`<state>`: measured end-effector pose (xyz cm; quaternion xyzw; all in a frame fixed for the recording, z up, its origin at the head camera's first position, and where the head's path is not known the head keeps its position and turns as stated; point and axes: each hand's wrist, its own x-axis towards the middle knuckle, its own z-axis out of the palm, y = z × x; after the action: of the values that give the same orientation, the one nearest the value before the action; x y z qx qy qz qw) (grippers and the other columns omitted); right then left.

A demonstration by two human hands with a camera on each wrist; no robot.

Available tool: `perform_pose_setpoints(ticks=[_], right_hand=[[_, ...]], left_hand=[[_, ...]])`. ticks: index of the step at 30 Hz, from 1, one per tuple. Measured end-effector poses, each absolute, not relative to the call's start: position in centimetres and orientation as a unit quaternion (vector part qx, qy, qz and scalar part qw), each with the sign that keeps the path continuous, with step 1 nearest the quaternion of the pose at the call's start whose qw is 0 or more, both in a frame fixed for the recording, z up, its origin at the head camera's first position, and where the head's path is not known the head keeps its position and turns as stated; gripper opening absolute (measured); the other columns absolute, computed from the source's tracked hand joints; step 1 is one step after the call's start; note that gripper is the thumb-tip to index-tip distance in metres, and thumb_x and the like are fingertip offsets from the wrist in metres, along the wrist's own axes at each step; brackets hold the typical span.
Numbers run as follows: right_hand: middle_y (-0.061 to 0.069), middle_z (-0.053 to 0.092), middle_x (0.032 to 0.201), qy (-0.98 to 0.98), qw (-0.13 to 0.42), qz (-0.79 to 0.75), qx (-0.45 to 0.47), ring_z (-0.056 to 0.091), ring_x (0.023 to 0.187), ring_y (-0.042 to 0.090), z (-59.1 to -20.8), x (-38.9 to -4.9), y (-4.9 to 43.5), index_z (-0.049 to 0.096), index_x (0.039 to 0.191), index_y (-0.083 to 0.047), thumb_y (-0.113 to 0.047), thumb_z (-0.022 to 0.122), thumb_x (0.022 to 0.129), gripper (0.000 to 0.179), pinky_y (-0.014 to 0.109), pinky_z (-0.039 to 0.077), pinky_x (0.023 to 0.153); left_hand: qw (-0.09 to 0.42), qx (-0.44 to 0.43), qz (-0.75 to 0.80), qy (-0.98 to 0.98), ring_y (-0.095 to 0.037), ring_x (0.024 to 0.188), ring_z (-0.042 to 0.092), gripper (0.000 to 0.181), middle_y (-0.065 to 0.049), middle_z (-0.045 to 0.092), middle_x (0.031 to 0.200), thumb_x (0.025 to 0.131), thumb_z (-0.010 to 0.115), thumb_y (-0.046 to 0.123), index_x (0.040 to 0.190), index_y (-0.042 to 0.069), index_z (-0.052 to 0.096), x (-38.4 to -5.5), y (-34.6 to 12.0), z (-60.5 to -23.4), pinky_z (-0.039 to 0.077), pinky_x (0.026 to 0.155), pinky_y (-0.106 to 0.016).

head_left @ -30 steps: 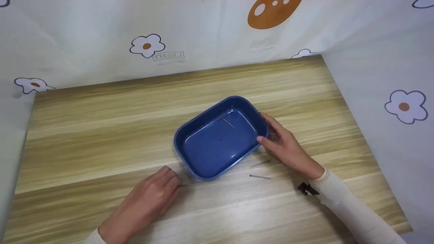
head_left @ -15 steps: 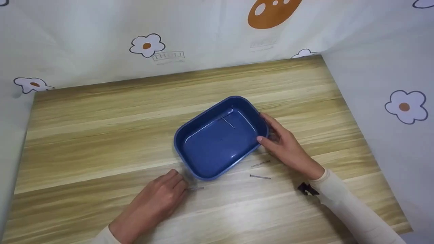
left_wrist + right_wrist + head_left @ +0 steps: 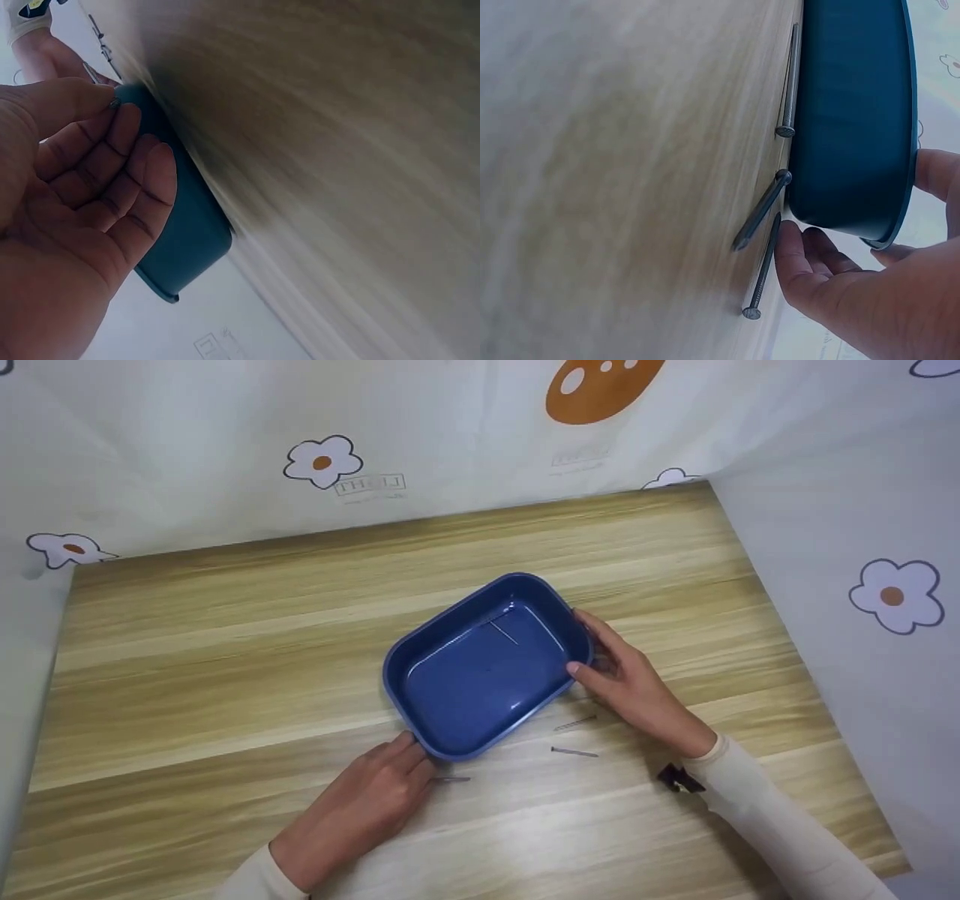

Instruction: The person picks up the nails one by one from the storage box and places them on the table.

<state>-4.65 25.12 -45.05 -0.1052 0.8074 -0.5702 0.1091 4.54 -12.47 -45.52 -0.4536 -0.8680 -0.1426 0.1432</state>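
A blue plastic tray (image 3: pixel 480 682) stands at a slant mid-table, with a nail (image 3: pixel 504 632) lying inside it. My right hand (image 3: pixel 637 690) grips its right end, thumb at the rim and fingers against the outer wall. By the tray's near-left corner, my left hand (image 3: pixel 382 787) pinches a nail (image 3: pixel 456 778) that points out to the right. In the left wrist view, thumb and index finger meet on a small dark end of the nail (image 3: pixel 115 103). Two more nails (image 3: pixel 574 752) (image 3: pixel 763 274) lie on the table between the tray and my right forearm.
The wood-grain table (image 3: pixel 225 622) meets a pale flower-printed cloth (image 3: pixel 465 427) at the back and right. A black clip (image 3: pixel 681 778) hangs at my right sleeve, over the table.
My left hand has moved right with the nail, up to the tray's near-left corner. My right hand, the tray and the other nails have stayed in place.
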Motion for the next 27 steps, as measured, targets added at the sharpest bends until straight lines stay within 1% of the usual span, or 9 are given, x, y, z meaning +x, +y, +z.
perform_pose_setpoints(ticks=[4, 8, 11, 13, 19, 27], right_hand=[[0.014, 0.054, 0.163, 0.805, 0.113, -0.573, -0.106, 0.065, 0.135, 0.035, -45.1, -4.7, 25.1, 0.041, 0.172, -0.021, -0.018, 0.076, 0.107, 0.074, 0.028, 0.057, 0.106], [0.014, 0.053, 0.164, 0.804, 0.115, -0.574, -0.107, 0.065, 0.136, 0.036, -45.1, -4.7, 25.1, 0.041, 0.172, -0.021, -0.019, 0.076, 0.107, 0.073, 0.028, 0.056, 0.107], [0.014, 0.054, 0.164, 0.805, 0.113, -0.573, -0.107, 0.065, 0.136, 0.036, -45.1, -4.7, 25.1, 0.041, 0.172, -0.021, -0.019, 0.076, 0.107, 0.074, 0.029, 0.057, 0.107], [0.015, 0.054, 0.163, 0.806, 0.111, -0.572, -0.107, 0.065, 0.136, 0.036, -45.1, -4.7, 25.1, 0.041, 0.172, -0.021, -0.019, 0.076, 0.107, 0.074, 0.029, 0.057, 0.107], [0.014, 0.055, 0.162, 0.806, 0.111, -0.572, -0.108, 0.065, 0.135, 0.036, -45.1, -4.7, 25.1, 0.041, 0.172, -0.022, -0.019, 0.076, 0.107, 0.074, 0.031, 0.057, 0.107], [0.016, 0.055, 0.163, 0.808, 0.109, -0.569, -0.107, 0.065, 0.135, 0.037, -45.1, -4.6, 25.1, 0.041, 0.172, -0.022, -0.019, 0.076, 0.107, 0.074, 0.032, 0.056, 0.108]], left_hand=[[0.143, -0.453, -0.142, -0.868, -0.019, 0.091, 0.058, 0.007, -0.004, 0.067, 0.092, 0.092, 0.069, -0.001, 0.09, 0.005, 0.07, 4.7, -12.2, -45.8, 0.056, 0.07, -0.034], [0.142, -0.456, -0.127, -0.87, -0.019, 0.095, 0.06, 0.01, -0.005, 0.068, 0.094, 0.092, 0.065, -0.002, 0.091, 0.006, 0.071, 4.8, -12.1, -46.1, 0.056, 0.071, -0.033], [0.138, -0.461, -0.11, -0.87, -0.019, 0.097, 0.061, 0.012, -0.004, 0.069, 0.095, 0.094, 0.062, -0.001, 0.094, 0.007, 0.072, 4.8, -12.0, -46.3, 0.056, 0.071, -0.033], [0.136, -0.463, -0.103, -0.87, -0.019, 0.097, 0.062, 0.011, -0.004, 0.07, 0.096, 0.094, 0.064, 0.0, 0.095, 0.007, 0.072, 4.8, -11.9, -46.4, 0.056, 0.071, -0.033], [0.13, -0.465, -0.101, -0.87, -0.019, 0.091, 0.062, 0.008, -0.004, 0.069, 0.09, 0.091, 0.068, 0.0, 0.092, 0.007, 0.072, 4.8, -11.7, -46.5, 0.055, 0.068, -0.033], [0.13, -0.465, -0.1, -0.87, -0.017, 0.078, 0.064, 0.011, -0.002, 0.067, 0.081, 0.09, 0.071, 0.0, 0.088, 0.01, 0.068, 4.7, -11.2, -46.4, 0.053, 0.063, -0.033]])
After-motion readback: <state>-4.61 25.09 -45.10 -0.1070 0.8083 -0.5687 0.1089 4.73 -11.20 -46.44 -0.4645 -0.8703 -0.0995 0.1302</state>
